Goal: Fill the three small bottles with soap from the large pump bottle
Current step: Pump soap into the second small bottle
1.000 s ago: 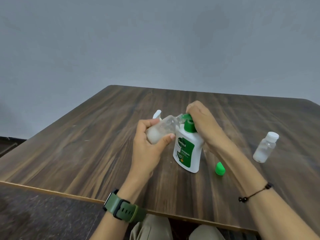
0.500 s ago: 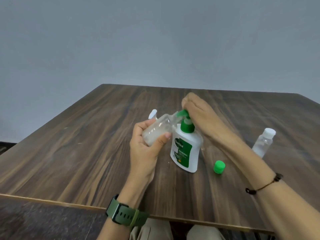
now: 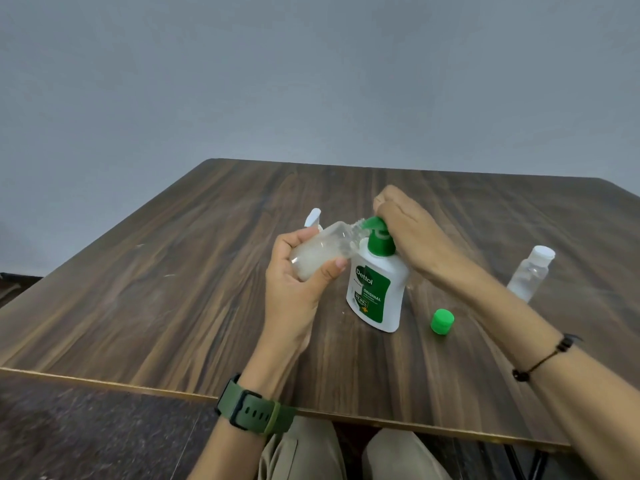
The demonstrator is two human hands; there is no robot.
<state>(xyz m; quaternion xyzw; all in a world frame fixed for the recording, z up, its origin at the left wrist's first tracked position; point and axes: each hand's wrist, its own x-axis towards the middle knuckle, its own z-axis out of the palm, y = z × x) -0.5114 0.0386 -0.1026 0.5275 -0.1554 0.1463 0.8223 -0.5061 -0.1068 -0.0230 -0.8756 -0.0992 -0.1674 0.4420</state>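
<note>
One wooden table (image 3: 173,289), dark grain, against a grey wall (image 3: 242,81). One pump bottle (image 3: 377,292), white with green label, upright at centre. Right hand (image 3: 412,237) covers its green pump head (image 3: 375,225) from 2 o'clock, fingers bent over the top. Left hand (image 3: 298,282) at 9 o'clock of the pump bottle, fingers and thumb wrapped round one small bottle (image 3: 322,252), tilted, mouth at the spout, part-filled with white soap. Small bottles counted: three. A second (image 3: 530,275), white-capped, stands at 3 o'clock behind the right forearm; of the third (image 3: 313,218) only a white top shows past the left fingers. One green cap (image 3: 442,321) loose at 4 o'clock. Green watch (image 3: 254,408) on left wrist, black cord bracelet (image 3: 540,358) on right.
</note>
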